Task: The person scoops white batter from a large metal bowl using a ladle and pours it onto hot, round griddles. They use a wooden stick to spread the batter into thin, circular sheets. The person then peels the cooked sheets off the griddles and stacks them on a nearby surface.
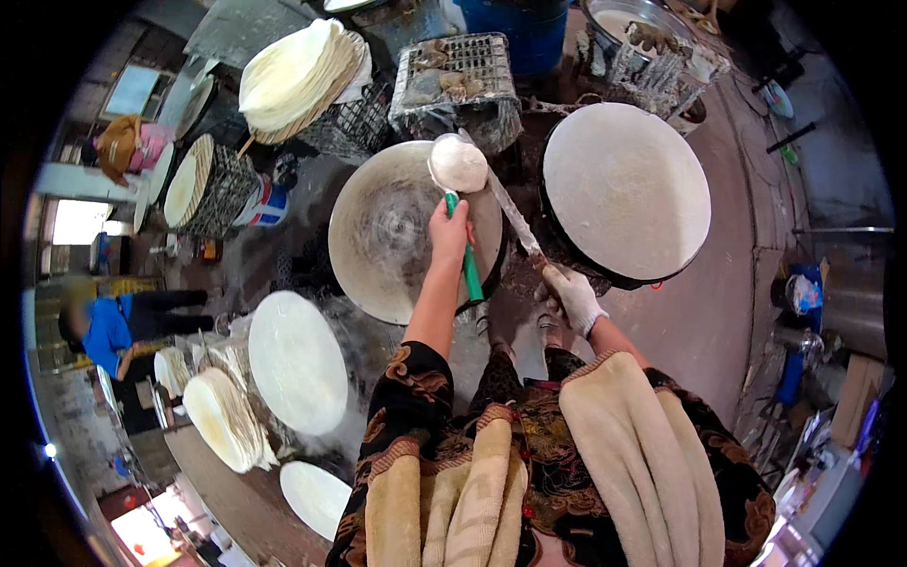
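My left hand point(452, 231), bare, is closed around the green handle of a ladle point(459, 166). White batter fills its round bowl, which is over the far right part of a round griddle point(364, 236). Hazy streaks swirl across that griddle's greyish surface. In a white glove, my right hand point(570, 295) grips the near end of a long, flat wooden spreader point(513, 217) caked with batter. Its far end reaches up beside the ladle's bowl. To the right, a second griddle carries a wide white pancake point(628, 189).
A crusted crate point(455, 80) stands beyond the left griddle, near a blue tub point(515, 33). Stacked pancakes point(298, 80) lie at the far left, another stack point(224, 420) at the near left. A batter basin point(628, 19) is far right. A person in blue point(111, 331) is at left.
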